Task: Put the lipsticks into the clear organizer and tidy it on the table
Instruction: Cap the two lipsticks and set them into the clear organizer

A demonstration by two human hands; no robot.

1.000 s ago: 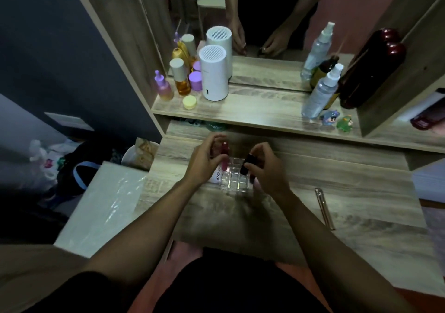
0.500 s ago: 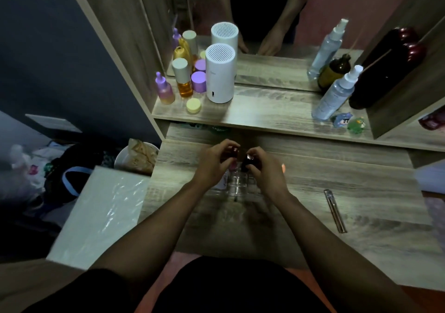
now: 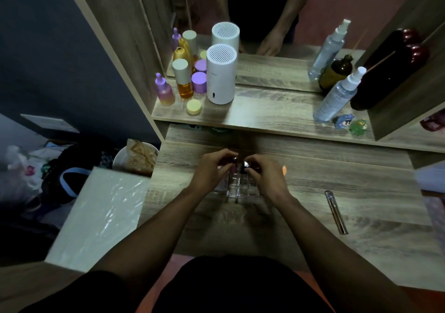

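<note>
1. At the far left, beside the wooden surface (image 3: pixel 313 187), a white box (image 3: pixel 96 216) wrapped in shiny film lies tilted, with a bowl (image 3: pixel 120 158) of crumpled wrapping just behind it.
2. On the shelf (image 3: pixel 265 117) above, left end, stand a purple dropper bottle (image 3: pixel 164 90), an amber bottle (image 3: pixel 183 78) with a pale cap, a purple jar (image 3: pixel 199 82), a yellow round lid (image 3: pixel 194 107) and a white cylinder (image 3: pixel 221 74) with a slotted top.
3. The left hand (image 3: pixel 212 170) is curled closed over the left side of the clear organizer (image 3: pixel 240 185), fingertips pinching a dark-capped lipstick (image 3: pixel 233 162) at the organizer's top; a pinkish tube shows under the palm.
4. The clear organizer sits on the surface between both hands, its grid of compartments seen in the gap between the wrists. Which compartment each lipstick stands in cannot be told.
5. The right hand (image 3: pixel 267 175) is curled closed too, its fingers gripping a black lipstick (image 3: pixel 246 166) over the organizer, close to the left hand's fingertips.
6. Well apart to the right, a slim metallic tube (image 3: pixel 336 212) lies flat on the surface.
7. On the shelf's right end stand a clear spray bottle (image 3: pixel 337 98), two small figurines (image 3: pixel 351 123) and a dark red bottle (image 3: pixel 385 71) leaning against the side panel.
</note>
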